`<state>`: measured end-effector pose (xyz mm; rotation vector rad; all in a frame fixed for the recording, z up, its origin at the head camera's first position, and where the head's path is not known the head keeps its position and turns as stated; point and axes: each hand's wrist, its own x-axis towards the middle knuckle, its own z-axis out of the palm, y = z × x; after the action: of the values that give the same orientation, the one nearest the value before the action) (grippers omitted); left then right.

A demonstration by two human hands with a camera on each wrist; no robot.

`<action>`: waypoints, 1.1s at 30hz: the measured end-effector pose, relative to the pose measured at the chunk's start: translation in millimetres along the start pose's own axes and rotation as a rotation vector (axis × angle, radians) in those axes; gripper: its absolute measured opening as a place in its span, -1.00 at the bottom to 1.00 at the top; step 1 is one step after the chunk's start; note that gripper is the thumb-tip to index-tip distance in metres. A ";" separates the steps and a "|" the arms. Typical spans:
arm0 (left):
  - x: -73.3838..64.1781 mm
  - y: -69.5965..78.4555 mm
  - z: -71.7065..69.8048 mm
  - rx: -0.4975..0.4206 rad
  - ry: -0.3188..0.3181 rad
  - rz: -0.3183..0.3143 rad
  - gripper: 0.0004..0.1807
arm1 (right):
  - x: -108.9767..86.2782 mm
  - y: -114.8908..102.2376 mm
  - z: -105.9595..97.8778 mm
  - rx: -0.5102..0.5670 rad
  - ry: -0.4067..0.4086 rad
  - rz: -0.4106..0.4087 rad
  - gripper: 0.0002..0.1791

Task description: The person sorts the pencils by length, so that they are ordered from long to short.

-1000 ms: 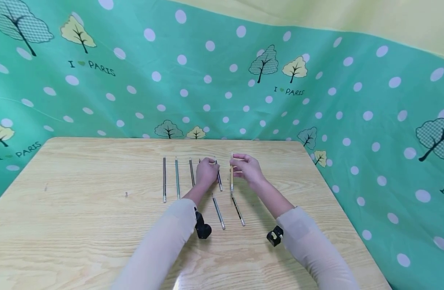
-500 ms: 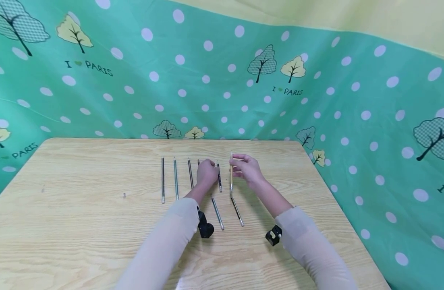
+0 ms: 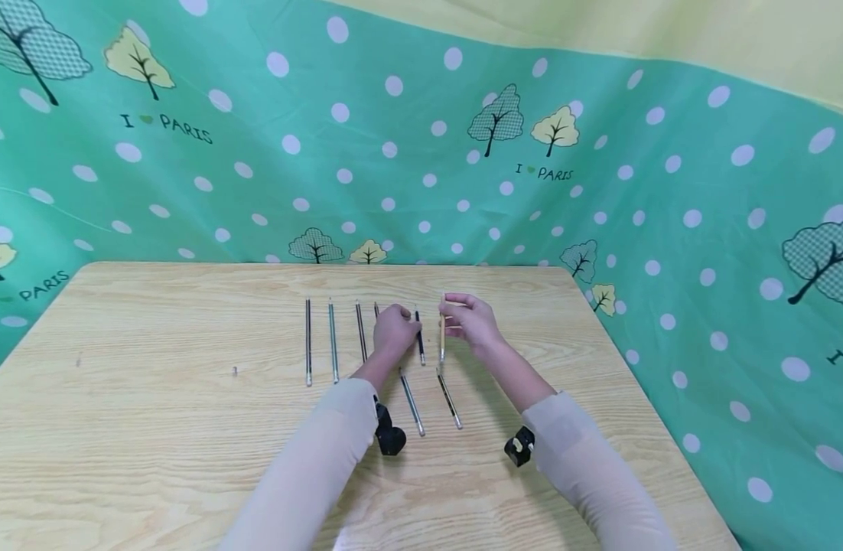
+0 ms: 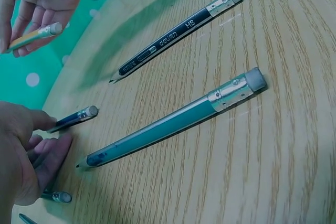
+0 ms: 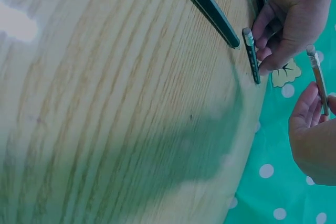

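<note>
My left hand [image 3: 394,333] is low over the table, its fingertips pinching a dark pencil [image 3: 421,348] that lies lengthwise, eraser end towards me. To its right, my right hand [image 3: 473,321] grips a yellow pencil [image 3: 442,340] between thumb and fingers, raised off the wood, as the right wrist view shows. Nearer to me lie a teal pencil [image 4: 157,132] and a black pencil [image 4: 178,35] marked HB, both slightly slanted. Left of my left hand is a row of pencils: a dark one [image 3: 307,344], a teal one [image 3: 333,340], another dark one [image 3: 361,333], and one mostly hidden behind the hand.
The pencils lie on a light wooden table [image 3: 153,428]. A tiny scrap [image 3: 235,371] sits left of the row. Green dotted cloth [image 3: 270,153] hangs behind the table and along its right side.
The dark pencil at my left fingers has turned from a slant to nearly straight and shifted slightly right. My right hand stays almost in place with the yellow pencil.
</note>
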<state>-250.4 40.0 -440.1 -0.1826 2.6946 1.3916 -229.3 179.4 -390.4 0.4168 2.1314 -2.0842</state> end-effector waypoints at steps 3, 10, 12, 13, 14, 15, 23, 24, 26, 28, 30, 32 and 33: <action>1.5 -0.1 1.4 0.010 -0.018 -0.006 -0.64 | 2.9 1.5 -1.4 0.002 0.009 0.005 -0.59; 2.1 1.1 3.4 0.032 -0.053 -0.025 -0.62 | 6.1 4.8 -4.6 -0.004 0.033 0.022 -0.58; 1.5 1.4 3.6 0.033 -0.052 -0.027 -0.63 | 7.7 6.0 -5.3 -0.007 0.039 0.024 -0.60; 1.1 1.8 3.5 0.036 -0.049 -0.025 -0.64 | 8.7 6.7 -5.4 -0.008 0.042 0.025 -0.61; 0.8 1.9 3.6 0.040 -0.046 -0.022 -0.65 | 10.0 7.5 -5.7 -0.010 0.044 0.025 -0.62; 0.4 1.9 3.4 0.045 -0.045 -0.020 -0.65 | 11.5 8.6 -5.8 -0.012 0.044 0.027 -0.62; 0.0 2.4 2.3 0.037 -0.032 -0.019 -0.64 | 23.8 17.6 -4.2 -0.064 0.056 0.030 -0.64; 0.0 2.4 1.9 0.030 -0.032 -0.021 -0.63 | 25.2 18.6 -3.8 -0.068 0.057 0.031 -0.64; -0.1 2.3 1.4 0.016 -0.041 -0.032 -0.63 | 28.0 20.6 -3.5 -0.075 0.058 0.034 -0.63; -0.3 2.1 1.2 0.002 -0.051 -0.043 -0.63 | 30.3 22.0 -2.8 -0.086 0.059 0.038 -0.63; -0.8 1.8 0.7 -0.009 -0.055 -0.050 -0.64 | 32.1 23.1 -1.8 -0.100 0.062 0.042 -0.64; -1.4 1.8 0.6 -0.008 -0.050 -0.048 -0.64 | 33.3 23.5 -0.6 -0.109 0.072 0.044 -0.64; -1.8 1.9 0.4 -0.007 -0.046 -0.046 -0.64 | 34.0 23.7 0.2 -0.113 0.078 0.043 -0.65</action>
<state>-248.9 41.5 -438.5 -0.2094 2.6313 1.3752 -255.0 182.9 -422.7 0.5335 2.2488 -1.9437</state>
